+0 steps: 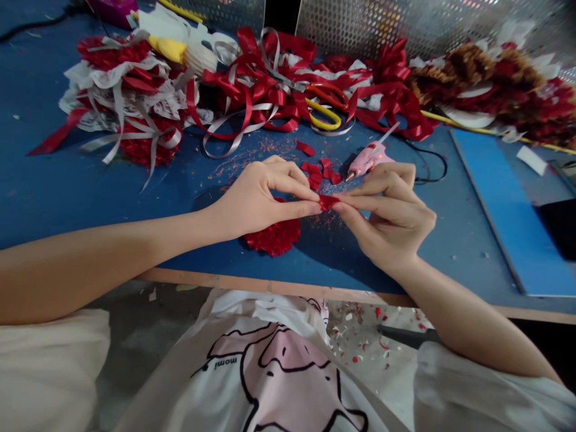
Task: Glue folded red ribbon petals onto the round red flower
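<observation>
- Fingers: the left hand [270, 195] and right hand [387, 216] each close thumb against fingertips — both holding the small red ribbon piece [328, 202] between them, raised above the table [112, 204].
- Step in hand: judged to be shaping this piece; the exact fold is hard to confirm behind the fingertips.
- Next move: appears to call for a firm pinch, so that the shape does not spring open.
- Beneath the left hand: a red ruffled rosette [273, 239], partly covered.
- Just beyond the fingers: loose cut red pieces [316, 170], beside a pink glue gun [368, 159].
- Containers: none identifiable — the cut pieces lie directly on the table.
- Farther out: scissors [315, 104] among tangled red ribbon [265, 90]; a blue board [508, 216] to the right.
</observation>
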{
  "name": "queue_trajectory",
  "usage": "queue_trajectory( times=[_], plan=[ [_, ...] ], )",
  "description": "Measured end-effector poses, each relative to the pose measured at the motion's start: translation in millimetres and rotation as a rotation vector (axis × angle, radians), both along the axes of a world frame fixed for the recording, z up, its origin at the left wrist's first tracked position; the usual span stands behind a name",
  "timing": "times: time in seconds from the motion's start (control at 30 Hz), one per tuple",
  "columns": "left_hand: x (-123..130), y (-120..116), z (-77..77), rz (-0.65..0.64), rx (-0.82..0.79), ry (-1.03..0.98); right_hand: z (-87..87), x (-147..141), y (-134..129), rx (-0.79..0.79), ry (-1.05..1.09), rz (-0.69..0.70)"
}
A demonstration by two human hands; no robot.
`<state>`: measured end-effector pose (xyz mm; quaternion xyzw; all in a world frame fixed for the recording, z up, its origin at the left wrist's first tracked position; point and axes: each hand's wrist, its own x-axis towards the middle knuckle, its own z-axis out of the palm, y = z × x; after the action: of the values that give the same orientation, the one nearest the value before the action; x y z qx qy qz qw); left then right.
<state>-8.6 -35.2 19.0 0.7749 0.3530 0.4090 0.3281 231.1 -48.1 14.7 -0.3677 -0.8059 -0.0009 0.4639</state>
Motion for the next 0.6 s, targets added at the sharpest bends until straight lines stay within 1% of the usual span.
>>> queue_trajectory(
  times=[0.13, 0.17, 0.2, 0.27, 0.37, 0.6],
  plan=[
    [-0.1, -1.3, -0.6, 0.012, 0.028, -0.025, 1.5, -1.4, 0.3, 0.073, 0.013, 0.114],
    [-0.1, -1.9, -0.3, 0.011, 0.04, -0.036, 1.2, -1.3, 0.5, 0.087, 0.007, 0.122],
    [0.0, -2.5, 0.0, 0.01, 0.052, -0.048, 0.6, -1.0, 0.5, 0.096, -0.005, 0.11],
    [0.2, -3.9, 0.8, 0.018, 0.059, -0.057, -0.7, -0.6, 0.3, 0.089, -0.055, 0.043],
    [0.8, -5.6, 1.8, 0.054, 0.033, -0.036, -1.3, -0.6, -0.7, 0.062, -0.119, -0.048],
    [1.6, -7.7, 4.4, 0.076, 0.054, 0.013, 2.4, -2.4, -2.5, 0.081, -0.099, 0.002]
  ],
)
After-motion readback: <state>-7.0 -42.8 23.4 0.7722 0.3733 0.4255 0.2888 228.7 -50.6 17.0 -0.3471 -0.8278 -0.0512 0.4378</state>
